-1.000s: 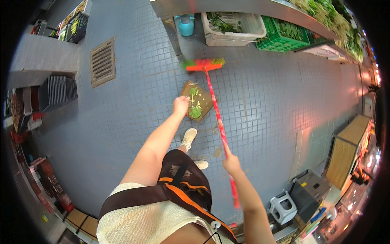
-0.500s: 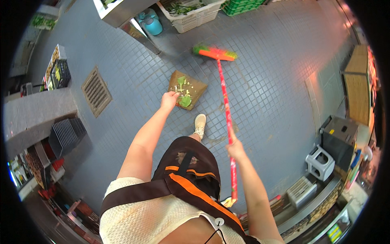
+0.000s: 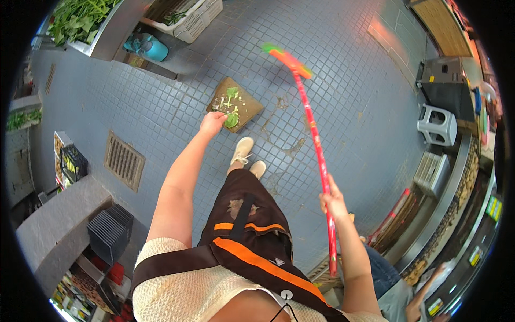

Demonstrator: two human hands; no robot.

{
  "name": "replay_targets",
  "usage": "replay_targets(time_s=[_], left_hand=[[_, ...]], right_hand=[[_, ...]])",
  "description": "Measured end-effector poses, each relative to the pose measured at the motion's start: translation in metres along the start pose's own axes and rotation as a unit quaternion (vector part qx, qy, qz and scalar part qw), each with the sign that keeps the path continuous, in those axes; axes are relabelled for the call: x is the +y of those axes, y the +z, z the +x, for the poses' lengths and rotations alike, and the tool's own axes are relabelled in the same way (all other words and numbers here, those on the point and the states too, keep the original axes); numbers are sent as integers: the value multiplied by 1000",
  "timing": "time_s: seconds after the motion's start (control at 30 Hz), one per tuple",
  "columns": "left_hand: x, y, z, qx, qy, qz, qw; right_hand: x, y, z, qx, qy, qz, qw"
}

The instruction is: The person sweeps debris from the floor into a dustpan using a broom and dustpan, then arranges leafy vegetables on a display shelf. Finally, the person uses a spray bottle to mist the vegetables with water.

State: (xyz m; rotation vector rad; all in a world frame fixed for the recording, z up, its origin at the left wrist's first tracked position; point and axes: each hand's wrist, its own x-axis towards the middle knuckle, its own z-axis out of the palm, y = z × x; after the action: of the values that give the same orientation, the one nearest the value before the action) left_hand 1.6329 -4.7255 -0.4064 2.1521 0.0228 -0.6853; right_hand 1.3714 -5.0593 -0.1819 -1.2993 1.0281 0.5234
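My left hand (image 3: 213,123) is closed at the near left edge of a brown dustpan (image 3: 249,109), whose grip is hidden by the fingers. Green leaves (image 3: 232,119) and small pale scraps lie in the pan. To the right, my right hand (image 3: 333,204) wraps round the red stick of a broom (image 3: 315,131). The stick slants up and away from me to an orange head with green bristles, blurred by motion, beyond the dustpan and to its right.
Under a counter at the far left stand a teal jug (image 3: 153,48) and a white crate (image 3: 196,24). A floor drain (image 3: 124,160) lies left. At right are a grey stool (image 3: 437,126) and a light crate (image 3: 431,173). Another person (image 3: 383,271) is behind my right arm.
My view has swung to the right, and both my shoes now show. The dustpan stays at my left hand, the broom in my right. Another person has come into view at lower right.
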Motion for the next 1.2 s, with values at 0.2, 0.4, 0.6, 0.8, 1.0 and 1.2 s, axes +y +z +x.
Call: replay_targets(time_s=[0.2, 0.4, 0.6, 0.8, 1.0, 1.2], left_hand=[[49, 10, 1, -115, 41, 162, 979], [78, 39, 16, -126, 51, 186, 973], [44, 23, 21, -89, 108, 145, 980], [18, 3, 9, -112, 98, 169, 974], [25, 9, 1, -141, 134, 177, 965], [45, -25, -21, -135, 233, 168, 948]], right_hand=[[50, 26, 27, 92, 20, 1, 996], [92, 130, -102, -46, 127, 278, 951], [93, 141, -110, -39, 71, 370, 926], [76, 125, -60, 90, 31, 270, 958], [103, 173, -74, 2, 82, 262, 961], [99, 156, -120, -56, 65, 319, 944]])
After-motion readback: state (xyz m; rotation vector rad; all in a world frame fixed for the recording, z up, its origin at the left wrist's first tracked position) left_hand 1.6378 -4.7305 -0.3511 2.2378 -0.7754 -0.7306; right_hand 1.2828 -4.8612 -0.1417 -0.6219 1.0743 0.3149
